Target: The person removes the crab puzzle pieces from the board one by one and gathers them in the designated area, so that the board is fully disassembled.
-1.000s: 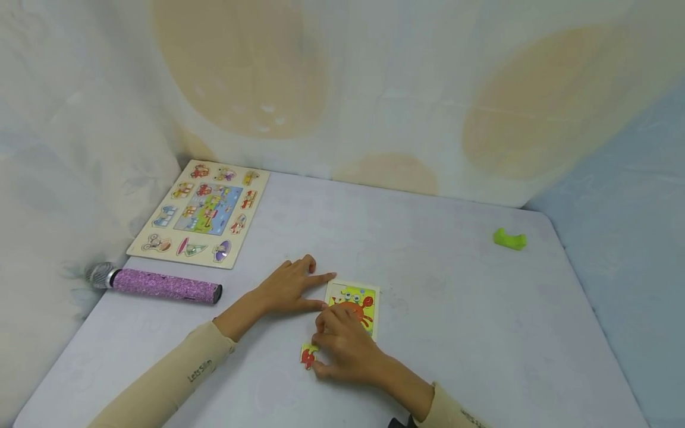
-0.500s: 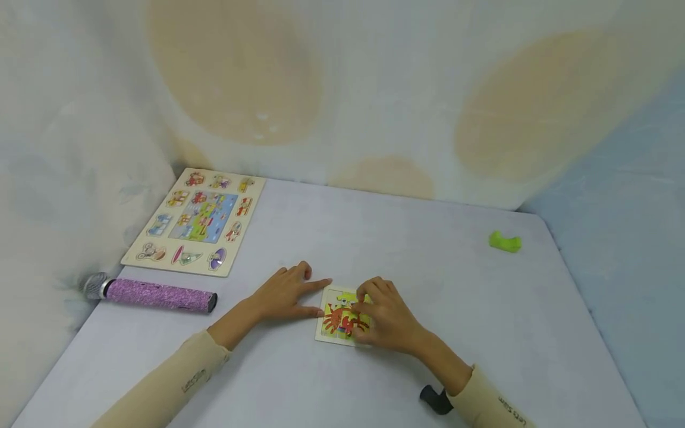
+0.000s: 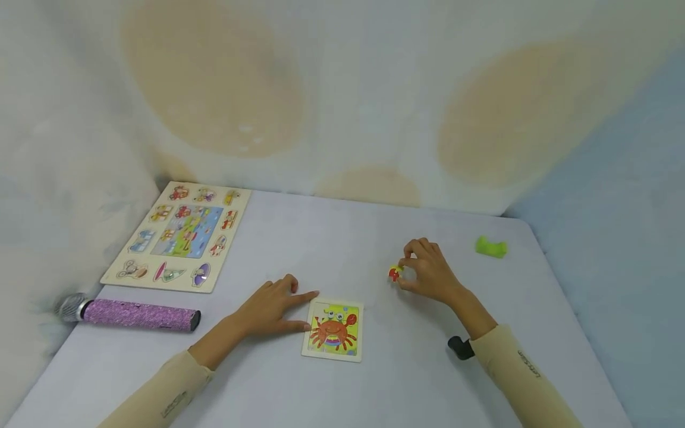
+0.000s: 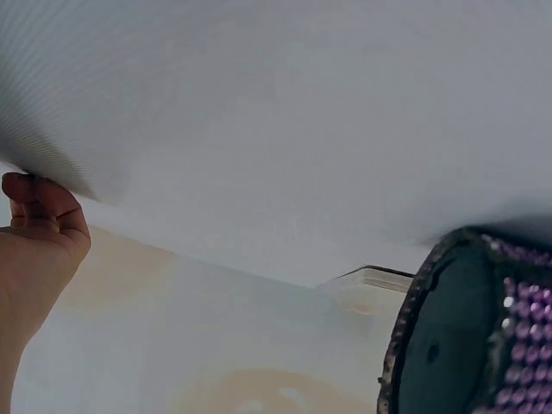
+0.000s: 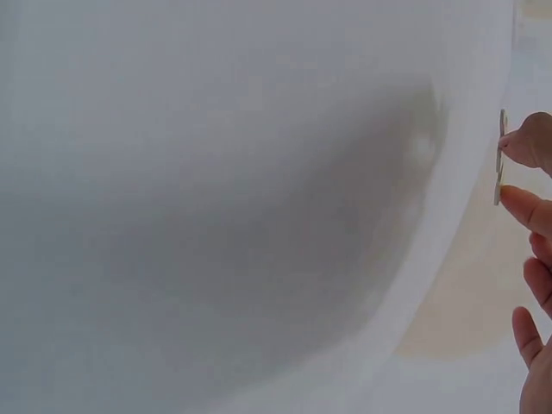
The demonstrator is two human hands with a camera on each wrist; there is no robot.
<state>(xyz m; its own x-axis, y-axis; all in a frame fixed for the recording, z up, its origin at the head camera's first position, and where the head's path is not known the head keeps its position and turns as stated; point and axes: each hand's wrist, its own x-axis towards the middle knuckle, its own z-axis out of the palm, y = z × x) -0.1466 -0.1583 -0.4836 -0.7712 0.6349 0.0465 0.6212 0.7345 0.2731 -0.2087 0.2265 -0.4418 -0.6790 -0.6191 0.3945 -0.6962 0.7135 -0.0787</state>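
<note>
A small square puzzle [image 3: 333, 334] with a red crab on yellow-green lies in its pale frame at the table's front middle. My left hand [image 3: 267, 312] rests beside it, thumb and index finger stretched to the frame's left edge. Off to the puzzle's upper right, my right hand [image 3: 430, 276] pinches a small red and yellow piece [image 3: 394, 273] between thumb and index finger. The right wrist view shows that thin piece [image 5: 499, 159] edge-on at the fingertips of the right hand [image 5: 535, 224]. In the left wrist view the left hand [image 4: 43, 250] touches the white surface.
A large wooden puzzle board [image 3: 179, 238] lies at the back left. In front of it is a purple glittery microphone [image 3: 139, 315]. A bright green object [image 3: 491, 247] sits at the right rear, and a black object [image 3: 461, 348] shows beside the right forearm.
My right hand first carried the small piece from left of the crab puzzle over it, then away to the upper right. My left hand has stayed at the frame's left edge.
</note>
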